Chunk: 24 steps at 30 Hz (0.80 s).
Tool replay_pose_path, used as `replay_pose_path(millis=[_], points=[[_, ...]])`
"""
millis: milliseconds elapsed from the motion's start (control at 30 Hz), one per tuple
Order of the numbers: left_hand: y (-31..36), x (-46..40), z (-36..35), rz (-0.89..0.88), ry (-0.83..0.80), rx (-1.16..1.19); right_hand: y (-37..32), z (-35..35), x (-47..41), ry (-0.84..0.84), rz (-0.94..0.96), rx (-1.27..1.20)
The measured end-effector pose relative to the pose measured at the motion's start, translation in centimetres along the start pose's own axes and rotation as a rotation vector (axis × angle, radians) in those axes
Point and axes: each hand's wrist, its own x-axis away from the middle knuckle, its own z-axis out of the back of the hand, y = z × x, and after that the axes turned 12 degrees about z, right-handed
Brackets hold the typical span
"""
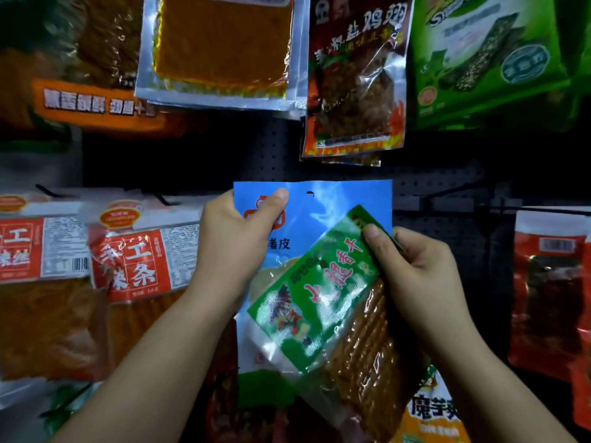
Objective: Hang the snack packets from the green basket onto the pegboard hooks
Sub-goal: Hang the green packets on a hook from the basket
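My left hand (238, 238) pinches the top left corner of a blue snack packet (323, 203), held upright in front of the dark pegboard (243, 148). A small hang hole shows near the packet's top edge. My right hand (415, 270) grips a green-labelled packet (307, 302) of orange-brown sticks, tilted diagonally across the front of the blue one. The green basket is out of view.
Packets hang all around: a clear one with an orange slab (220, 49), a brown flame-printed one (355, 78) and a green one (486, 52) above, red-and-white ones (137, 251) at left, dark red ones (550, 292) at right. A bare black hook (447, 191) sticks out to the right of the blue packet.
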Motion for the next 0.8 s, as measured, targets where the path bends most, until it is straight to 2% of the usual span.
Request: replay_pose_path(millis=[133,433,667,800], points=[[-0.1,-1.0,-0.5,-0.067,0.013,-0.068,0.8,-0.2,-0.5,0.015,-0.048,-0.026],[-1.9,-2.5,-1.1,-0.011,-0.028,-0.158,3.4,-1.0,-0.7,-0.017,-0.162,-0.083],[-4.2,-2.9,-1.2,0.006,0.001,-0.275,5.2,-1.4,-1.5,-0.011,-0.163,0.058],[-5.3,-3.7,-1.4,0.024,-0.039,-0.327,6.0,-1.6,-2.5,-0.008,-0.143,0.215]])
